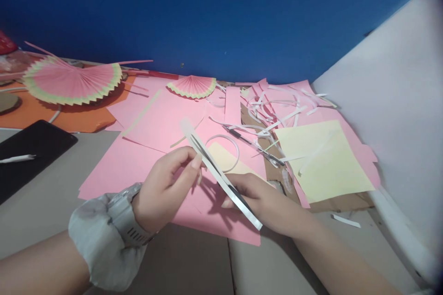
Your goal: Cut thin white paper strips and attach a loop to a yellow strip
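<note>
A narrow white paper strip (215, 171) slants between my hands, its far end pale and blurred. My left hand (168, 186) is closed in a pinch on the strip's edge, thumb on top. Scissors (209, 155) are in my right hand (261, 200), whose fingers wrap round the dark handle. The blades lie along the strip, which runs on past the handle to its near end. The strip hides part of the scissors and some right fingers. Below both hands lie pink paper sheets (131, 175). Just beyond the strip is a curled white paper loop (238, 150).
Pleated pink paper fans (74, 84) with yellow-green rims lie at the back left. A tablet-like black slab (38, 147) is at far left. At right are a pale yellow sheet (325, 161), a pen (238, 134) and tangled paper strips (277, 108). A blue wall (214, 18) stands behind.
</note>
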Demonstrator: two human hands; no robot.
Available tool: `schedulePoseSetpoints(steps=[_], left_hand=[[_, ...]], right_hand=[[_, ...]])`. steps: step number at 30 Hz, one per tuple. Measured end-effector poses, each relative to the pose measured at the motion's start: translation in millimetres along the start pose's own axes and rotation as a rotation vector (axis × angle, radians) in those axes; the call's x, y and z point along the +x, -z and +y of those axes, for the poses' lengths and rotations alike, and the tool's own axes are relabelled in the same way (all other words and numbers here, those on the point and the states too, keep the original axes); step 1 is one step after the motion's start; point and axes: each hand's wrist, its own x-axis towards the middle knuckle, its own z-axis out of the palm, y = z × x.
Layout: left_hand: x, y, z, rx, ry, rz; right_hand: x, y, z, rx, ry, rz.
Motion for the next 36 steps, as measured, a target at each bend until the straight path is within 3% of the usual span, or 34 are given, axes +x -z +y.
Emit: schedulePoseSetpoints(steps=[26,33,36], left_hand=[[-0.9,-0.2,-2.1,-0.019,-0.010,0.017],[-2.1,1.3,-1.1,-0.021,-0.003,0.151],[-1.6,1.6,-0.8,-0.010,0.005,0.145]], right_hand=[[-0.1,-0.3,1.6,0.006,0.023,-0.006],[-1.2,1.8,2.1,-0.003,-0.030,-0.049],[-1.7,1.9,2.2,-0.004,-0.033,-0.043]])
